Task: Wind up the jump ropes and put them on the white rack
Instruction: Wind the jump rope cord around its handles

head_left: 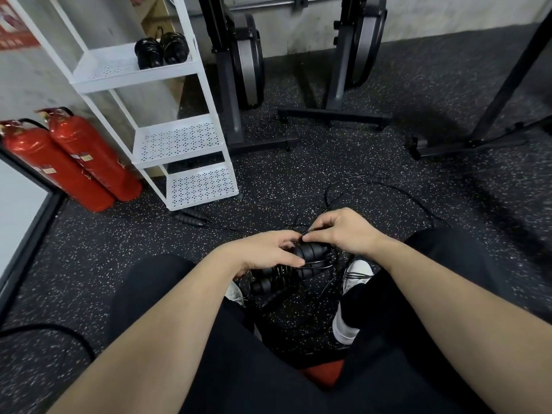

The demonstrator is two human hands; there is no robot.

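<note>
My left hand [268, 251] grips the black handles of a jump rope [310, 253] held low between my knees. My right hand [340, 227] pinches its thin black cord just above the handles. Loose cord [373, 186] trails in loops over the speckled floor ahead. Another jump rope [191, 218] lies on the floor by the foot of the white rack [179, 138]. Two wound-up black ropes [161, 50] sit on the rack's upper shelf.
Two red fire extinguishers [74, 162] lean left of the rack. Black rowing machines [245, 64] stand upright against the back wall, with a dark stand [493, 115] at right. A black cable [59, 333] curves across the floor at lower left. My white shoes show between my legs.
</note>
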